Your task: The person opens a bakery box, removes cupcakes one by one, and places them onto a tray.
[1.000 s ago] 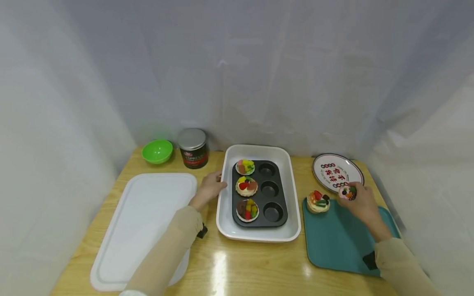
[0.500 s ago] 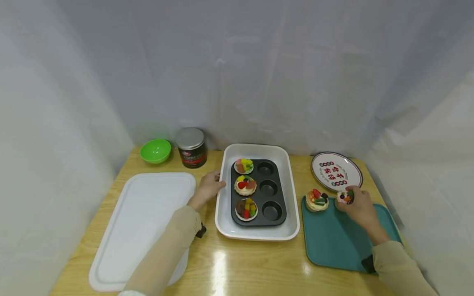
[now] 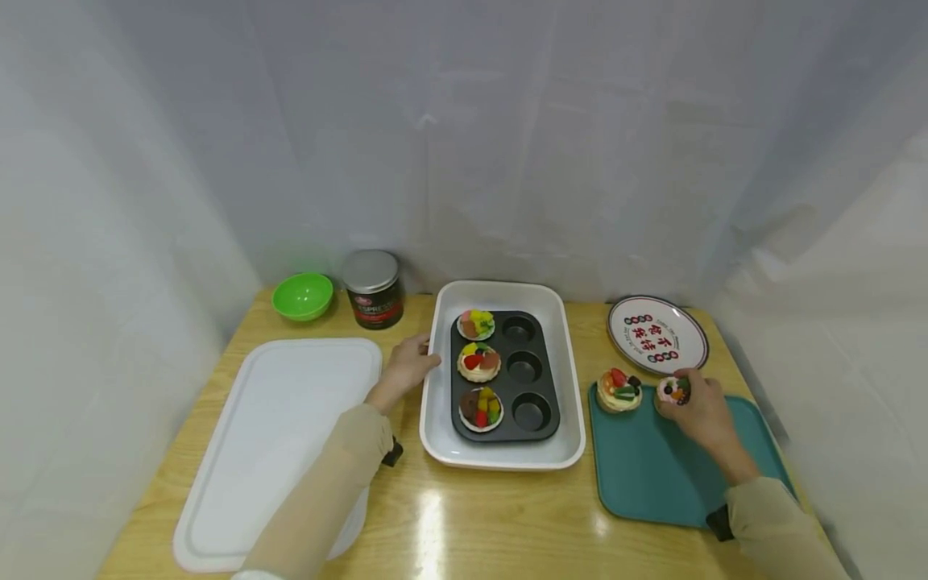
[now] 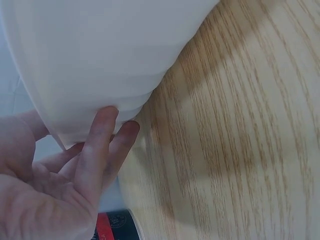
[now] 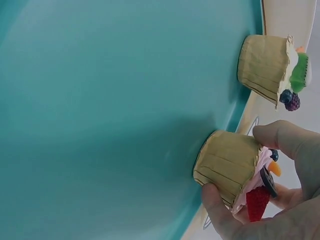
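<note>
On the right, my right hand (image 3: 703, 412) pinches a cupcake (image 5: 227, 162) with pink cream, berries and a tan paper cup between thumb and fingers. The cupcake stands at the back of the teal tray (image 3: 652, 475). Beside it is another cupcake (image 3: 619, 392) with pale cream and fruit. My left hand (image 3: 408, 366) grips the left rim of the deep white tray (image 3: 500, 462), its fingers on the outer wall (image 4: 105, 50) in the left wrist view. Inside stands a black muffin tin (image 3: 505, 433); several fruit tarts (image 3: 481, 409) fill its left column, and its right cups are bare.
A white board (image 3: 283, 451) lies at the left. Behind it stand a green bowl (image 3: 303, 297) and an espresso can (image 3: 373, 290). A plate with red writing (image 3: 656, 332) sits behind the teal tray. White sheeting hangs at the back and sides.
My right hand has lowered the pink-cream cupcake onto the teal tray, beside the other cupcake. The left hand keeps its grip on the white tray; the head view has shifted slightly.
</note>
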Demonstrator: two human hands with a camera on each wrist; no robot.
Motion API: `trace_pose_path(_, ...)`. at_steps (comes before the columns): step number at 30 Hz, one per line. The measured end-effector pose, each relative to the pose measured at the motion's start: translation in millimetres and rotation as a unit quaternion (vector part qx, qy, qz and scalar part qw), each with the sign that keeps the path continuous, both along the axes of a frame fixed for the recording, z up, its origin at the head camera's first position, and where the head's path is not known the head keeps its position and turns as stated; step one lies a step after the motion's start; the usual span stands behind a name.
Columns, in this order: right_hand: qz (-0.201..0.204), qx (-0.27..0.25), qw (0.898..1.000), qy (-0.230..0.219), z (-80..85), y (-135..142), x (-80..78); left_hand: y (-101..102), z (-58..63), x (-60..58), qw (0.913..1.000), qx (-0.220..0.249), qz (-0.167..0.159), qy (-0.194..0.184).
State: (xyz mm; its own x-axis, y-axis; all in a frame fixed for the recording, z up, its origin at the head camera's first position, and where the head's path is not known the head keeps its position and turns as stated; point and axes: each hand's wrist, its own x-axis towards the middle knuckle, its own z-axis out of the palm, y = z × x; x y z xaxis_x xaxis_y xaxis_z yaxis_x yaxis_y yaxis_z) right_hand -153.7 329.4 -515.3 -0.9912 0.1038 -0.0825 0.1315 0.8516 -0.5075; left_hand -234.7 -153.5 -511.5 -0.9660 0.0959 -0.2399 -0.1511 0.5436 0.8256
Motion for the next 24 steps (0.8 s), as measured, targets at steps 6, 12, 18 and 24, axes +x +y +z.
trace_pose_path(6, 0.003, -0.003, 1.0, -0.009, -0.8, -0.6, -1.6, 0.1, 1.3, 1.1, 1.0, 0.002, -0.001, 0.003)
trace_pose_path(12, 0.005, -0.016, 1.0, -0.017, 8.7, -1.5, -3.8, 1.5, 6.7, 3.8, 0.9998, 0.004, -0.005, 0.019)
trace_pose_path(18, 0.001, -0.017, 0.998, 0.064, 31.8, -11.2, -17.0, 0.8, 4.4, -0.2, 0.9999, 0.003, 0.001, 0.015)
trace_pose_path(24, 0.033, -0.034, 0.993, 0.113, 56.3, -35.7, -33.0, 1.2, 0.9, -0.1, 1.0, 0.004, 0.003, 0.007)
